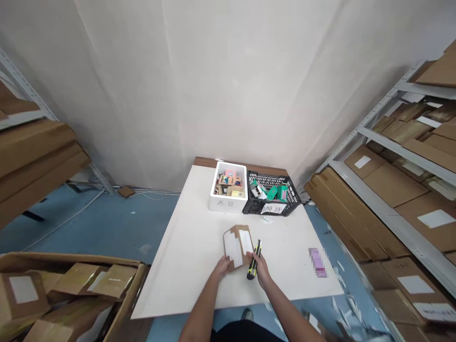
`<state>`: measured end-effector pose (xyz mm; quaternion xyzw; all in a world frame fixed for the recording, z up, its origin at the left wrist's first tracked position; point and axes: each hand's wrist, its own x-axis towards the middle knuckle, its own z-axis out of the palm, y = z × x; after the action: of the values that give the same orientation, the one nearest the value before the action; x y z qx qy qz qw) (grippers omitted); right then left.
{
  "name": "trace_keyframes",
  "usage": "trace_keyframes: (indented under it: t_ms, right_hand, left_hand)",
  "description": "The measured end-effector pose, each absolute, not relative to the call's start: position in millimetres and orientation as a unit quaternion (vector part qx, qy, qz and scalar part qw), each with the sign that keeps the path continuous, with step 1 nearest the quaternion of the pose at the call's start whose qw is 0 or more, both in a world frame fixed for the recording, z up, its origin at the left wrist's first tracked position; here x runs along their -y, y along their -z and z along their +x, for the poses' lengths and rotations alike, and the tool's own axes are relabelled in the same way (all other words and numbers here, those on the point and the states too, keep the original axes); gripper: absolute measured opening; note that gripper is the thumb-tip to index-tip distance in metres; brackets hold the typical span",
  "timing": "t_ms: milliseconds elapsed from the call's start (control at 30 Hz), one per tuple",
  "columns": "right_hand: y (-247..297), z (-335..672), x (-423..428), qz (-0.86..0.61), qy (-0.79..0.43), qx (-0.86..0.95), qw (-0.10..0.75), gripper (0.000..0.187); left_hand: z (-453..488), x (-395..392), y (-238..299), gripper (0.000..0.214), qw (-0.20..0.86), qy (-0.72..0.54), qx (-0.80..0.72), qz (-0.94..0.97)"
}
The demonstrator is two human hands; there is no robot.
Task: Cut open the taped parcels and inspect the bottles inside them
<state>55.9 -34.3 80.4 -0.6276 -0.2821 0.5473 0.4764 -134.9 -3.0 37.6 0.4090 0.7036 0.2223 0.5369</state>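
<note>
A small brown cardboard parcel with white labels lies on the white table in front of me. My left hand grips its near left corner, fingers closed on the edge. My right hand is closed around a black and yellow utility knife, which points away from me along the parcel's right side.
A white foam box of small items and a black crate with green items stand at the table's far end. A pink item lies at right. Shelves with cardboard boxes stand right; an open carton of parcels sits left.
</note>
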Motion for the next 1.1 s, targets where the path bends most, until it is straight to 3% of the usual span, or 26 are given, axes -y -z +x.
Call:
trace_keyframes:
  t_ms: [167,300,433,500,800,1100]
  right_hand:
    - [-96.9,51.7,36.9,-0.653,-0.556,0.315,0.406,0.063]
    - [-93.5,49.9,51.1,-0.656,-0.547,0.314,0.415,0.073]
    - [-95.5,51.1,54.6,-0.657,-0.524,0.351,0.412,0.068]
    - [-98.6,52.0,50.6,-0.674,-0.521,0.372,0.368,0.064]
    - [-135.2,32.1,-23.4,-0.697,-0.344,0.619,0.111,0.075]
    - [-143.3,-13.6,-82.2,-0.669,-0.284,0.686,-0.041,0.064]
  left_hand:
    - [-156.9,-14.3,-42.4,0.076,0.487,-0.214,-0.754,0.385]
    - [-149.1,-34.9,-63.8,0.069,0.360,-0.239,-0.700,0.569]
    - [-133.6,-45.1,-83.4,0.115,0.375,-0.049,-0.631,0.678]
    - [-130.7,-45.2,-85.9,0.130,0.366,0.020,-0.620,0.693]
    - [-132.8,-43.8,-82.8,0.131,0.370,0.053,-0.619,0.691]
    - [-131.5,-38.9,-83.4,0.132,0.368,0.069,-0.642,0.669]
